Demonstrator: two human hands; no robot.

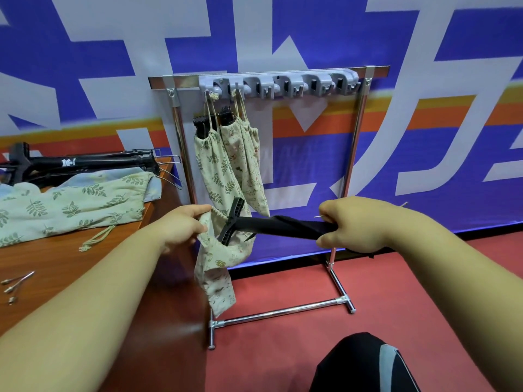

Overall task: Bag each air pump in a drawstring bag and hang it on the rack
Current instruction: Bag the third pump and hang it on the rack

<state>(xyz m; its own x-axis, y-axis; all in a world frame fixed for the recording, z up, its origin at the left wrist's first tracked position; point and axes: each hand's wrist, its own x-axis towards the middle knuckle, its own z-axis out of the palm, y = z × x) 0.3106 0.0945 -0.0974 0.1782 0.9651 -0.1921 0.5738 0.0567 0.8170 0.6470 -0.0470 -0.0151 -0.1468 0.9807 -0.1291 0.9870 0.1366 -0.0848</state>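
Wall banner [424, 137] in blue, white and orange fills the upper half of the frame, above a red floor [396, 292] at lower right. At centre stands a chrome tube rack [352, 154] with a grey plastic hook strip [278, 83] along its top bar. A brown wooden counter [70, 267] runs down the left side.

Two cream printed drawstring bags [215, 171] hang by their cords from the leftmost hooks, each with a black pump end poking out of its gathered mouth. The other hooks are free. On the counter, upper left, lie flat leaf-printed fabric bags [70, 205] and, behind them, several black air pumps [85, 162] not yet bagged.

Just below centre, the left hand [181, 227] pinches the rim of a limp cream drawstring bag [218, 267], holding its mouth open. The right hand [348, 224] is clenched round the barrel of a long black air pump [277, 226] lying nearly level, its T-shaped end just inside the mouth.

This looks like the bagging step for a third pump. Next the barrel likely needs sliding deeper, with the mouth kept wide so the T-end does not snag. The cord then needs pulling tight and looping over a free hook.

Small metal inflating needles [14, 284] lie on the counter at lower left.
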